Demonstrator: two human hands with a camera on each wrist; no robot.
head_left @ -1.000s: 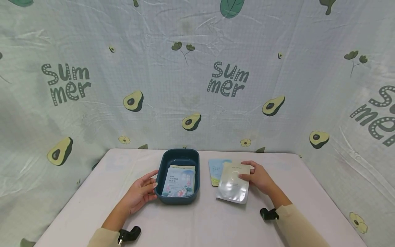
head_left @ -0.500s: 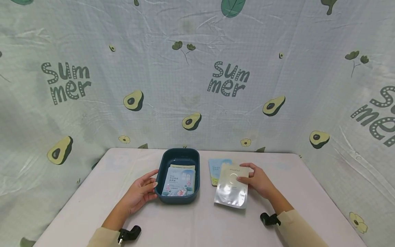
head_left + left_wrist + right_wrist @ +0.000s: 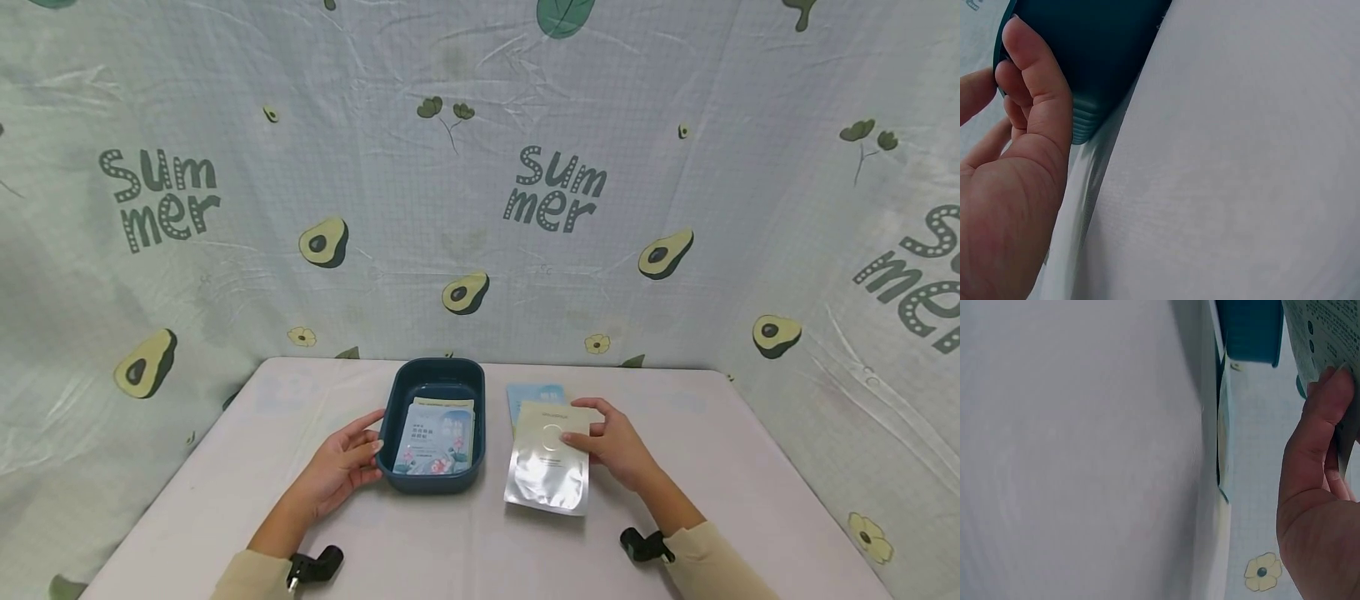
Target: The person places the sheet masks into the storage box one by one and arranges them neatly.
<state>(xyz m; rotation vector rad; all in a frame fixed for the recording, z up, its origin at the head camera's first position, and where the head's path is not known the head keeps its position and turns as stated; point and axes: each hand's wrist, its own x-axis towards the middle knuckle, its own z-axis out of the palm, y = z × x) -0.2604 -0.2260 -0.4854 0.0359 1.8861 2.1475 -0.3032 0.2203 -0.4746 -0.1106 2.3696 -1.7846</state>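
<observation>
My left hand (image 3: 347, 463) rests against the left wall of a dark blue plastic bin (image 3: 480, 433), with thumb and fingertips at its outer rim. The left wrist view shows that hand (image 3: 1032, 106) beside the blue bin wall (image 3: 1107, 50). Flat packets with a pale blue floral face packet (image 3: 435, 440) on top lie in the bin. My right hand (image 3: 618, 446) pinches the right edge of a cream and silver foil sheet mask packet (image 3: 547, 467), tilted over the table. Its printed back (image 3: 1316, 337) shows in the right wrist view.
Another light blue packet (image 3: 531, 392) lies on the table behind the foil one, partly covered by it. The white-covered table (image 3: 465, 550) ends at a hanging cloth (image 3: 390, 208) printed with avocados. Black wrist cameras sit at both cuffs.
The right hand has brought the foil packet left and toward the person, so it now covers more of the light blue packet's lower part. The left hand and bin stay put.
</observation>
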